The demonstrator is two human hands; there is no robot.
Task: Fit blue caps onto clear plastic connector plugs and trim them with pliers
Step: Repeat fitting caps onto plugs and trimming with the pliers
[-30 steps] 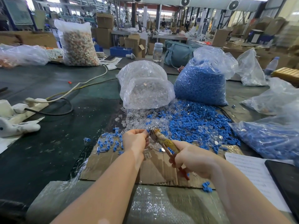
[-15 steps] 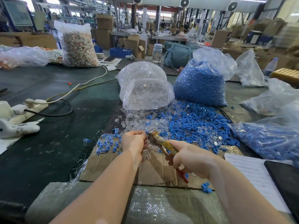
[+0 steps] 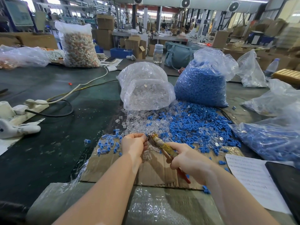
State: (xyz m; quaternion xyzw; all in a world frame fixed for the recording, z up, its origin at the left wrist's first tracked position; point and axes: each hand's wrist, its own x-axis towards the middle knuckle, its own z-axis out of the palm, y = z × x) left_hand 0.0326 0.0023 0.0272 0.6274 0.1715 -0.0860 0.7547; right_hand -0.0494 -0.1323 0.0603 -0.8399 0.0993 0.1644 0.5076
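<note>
Behind the grip, clear plastic bag of blue caps (image 3: 200, 88), then loose blue cap pile (image 3: 194, 124). Right hand (image 3: 190, 161) clenches tape-wrapped red-handled pliers (image 3: 164, 147), nose at left hand (image 3: 134, 146), which pinches a small connector plug, mostly hidden by fingertips.

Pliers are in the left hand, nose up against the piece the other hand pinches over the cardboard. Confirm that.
Wrong hand. The head view shows the right hand gripping the pliers; the left hand pinches the piece at their nose, over the cardboard.
</note>
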